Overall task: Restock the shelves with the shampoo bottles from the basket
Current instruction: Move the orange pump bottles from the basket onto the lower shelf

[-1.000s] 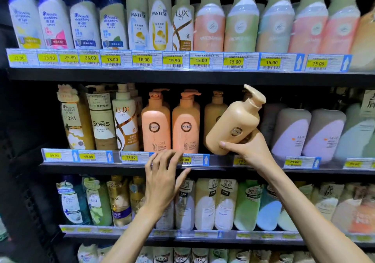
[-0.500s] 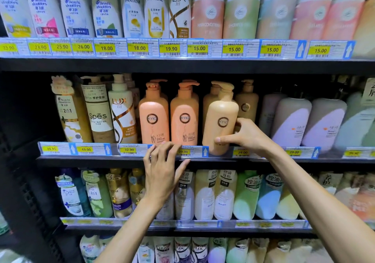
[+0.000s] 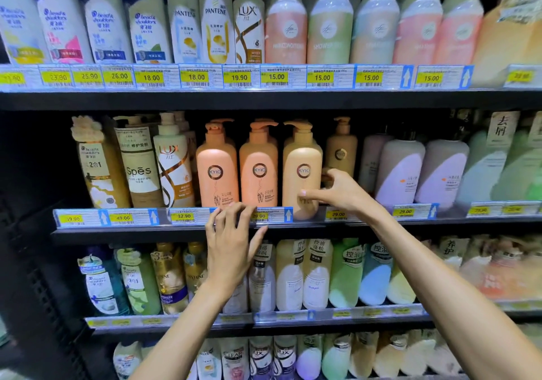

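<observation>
My right fingers and thumb curl round the tan shampoo bottle, steadying it upright on the middle shelf beside two orange bottles, label facing out. My left fingers lie straight on the price strip, probably bracing me.

Your left hand and right hand are bare; both forearms are bare as far as they show. Your fingernails look short.
</observation>
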The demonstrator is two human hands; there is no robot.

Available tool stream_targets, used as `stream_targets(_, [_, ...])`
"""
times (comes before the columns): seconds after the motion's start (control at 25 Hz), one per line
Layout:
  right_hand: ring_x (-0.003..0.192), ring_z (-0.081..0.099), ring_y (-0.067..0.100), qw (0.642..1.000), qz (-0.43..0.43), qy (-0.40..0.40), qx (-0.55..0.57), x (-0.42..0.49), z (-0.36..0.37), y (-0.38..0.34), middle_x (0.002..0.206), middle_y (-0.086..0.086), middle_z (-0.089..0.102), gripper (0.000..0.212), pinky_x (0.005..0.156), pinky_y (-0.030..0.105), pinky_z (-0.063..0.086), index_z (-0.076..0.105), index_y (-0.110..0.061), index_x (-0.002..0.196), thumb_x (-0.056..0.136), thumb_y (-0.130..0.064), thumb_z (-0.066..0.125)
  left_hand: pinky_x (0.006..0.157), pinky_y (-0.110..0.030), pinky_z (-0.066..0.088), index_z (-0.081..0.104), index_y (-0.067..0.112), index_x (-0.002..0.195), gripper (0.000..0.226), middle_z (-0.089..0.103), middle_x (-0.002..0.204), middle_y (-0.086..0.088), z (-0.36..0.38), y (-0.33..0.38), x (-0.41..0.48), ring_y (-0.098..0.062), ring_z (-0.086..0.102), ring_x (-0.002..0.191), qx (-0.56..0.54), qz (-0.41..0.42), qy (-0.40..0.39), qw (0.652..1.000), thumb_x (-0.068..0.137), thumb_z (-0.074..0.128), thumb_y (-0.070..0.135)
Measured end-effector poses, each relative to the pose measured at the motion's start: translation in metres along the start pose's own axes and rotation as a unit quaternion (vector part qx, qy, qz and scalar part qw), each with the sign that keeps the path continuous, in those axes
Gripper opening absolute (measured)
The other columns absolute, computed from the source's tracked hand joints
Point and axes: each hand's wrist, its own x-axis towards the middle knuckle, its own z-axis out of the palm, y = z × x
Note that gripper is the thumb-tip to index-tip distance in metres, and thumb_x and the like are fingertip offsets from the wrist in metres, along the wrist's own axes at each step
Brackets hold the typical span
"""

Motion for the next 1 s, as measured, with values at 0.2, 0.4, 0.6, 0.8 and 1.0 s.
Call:
stream_targets(0.2, [0.090,0.066,0.004,0.996,0.006,0.079,-0.048,-0.007,0.015,-0.011,0.110,-0.005,0.068,0.077,0.072,0.018,0.051,0.056,-0.016,0.117,0.058,-0.054,0.089,0.116,-0.044,0.028,0.055,0.016,0.134,0.048,0.052,0.130,-0.004,-0.014,0.002,0.001,-0.027,0.047,0.126,-0.026,0.005,-0.043,0.999,0.096,0.052,0.045])
stream_targets(0.4, [0.083,0.065,-0.006,0.994,0.022,0.109,-0.017,-0.011,0.020,-0.009,0.108,-0.003,0.071,0.075,0.056,0.003,0.044,0.055,-0.013,0.119,0.060,-0.042,0.093,0.116,-0.044,0.032,0.056,0.017,0.134,0.044,0.054,0.129,-0.002,-0.024,0.004,0.003,-0.026,0.049,0.126,-0.063,-0.006,-0.059,0.996,0.096,0.054,0.040])
stream_targets(0.6, [0.088,0.068,0.001,0.996,0.016,0.092,-0.017,-0.007,0.017,-0.007,0.112,-0.001,0.072,0.073,0.070,0.015,0.051,0.056,-0.013,0.118,0.061,-0.042,0.092,0.091,-0.035,0.047,0.062,0.021,0.126,0.037,0.062,0.116,0.003,-0.044,0.007,0.026,-0.021,0.057,0.110,-0.119,-0.064,-0.113,0.984,0.094,0.063,0.037])
stream_targets(0.8, [0.101,0.063,0.008,0.996,-0.003,0.083,-0.026,-0.008,0.017,-0.004,0.122,-0.004,0.065,0.082,0.080,0.024,0.050,0.054,-0.016,0.125,0.061,-0.053,0.089,0.091,-0.027,0.043,0.051,0.016,0.139,0.049,0.059,0.133,0.001,-0.053,0.018,0.061,-0.016,0.053,0.123,-0.237,-0.131,-0.086,0.959,0.094,0.067,0.027])
stream_targets(1.0, [0.112,0.057,0.010,0.995,-0.037,0.093,-0.015,-0.009,0.017,-0.003,0.130,-0.001,0.061,0.092,0.088,0.026,0.044,0.048,-0.019,0.133,0.059,-0.058,0.086,0.089,-0.034,0.047,0.043,0.022,0.141,0.055,0.054,0.131,0.002,-0.051,0.031,0.083,-0.019,0.051,0.121,-0.227,-0.143,-0.050,0.962,0.093,0.068,0.031])
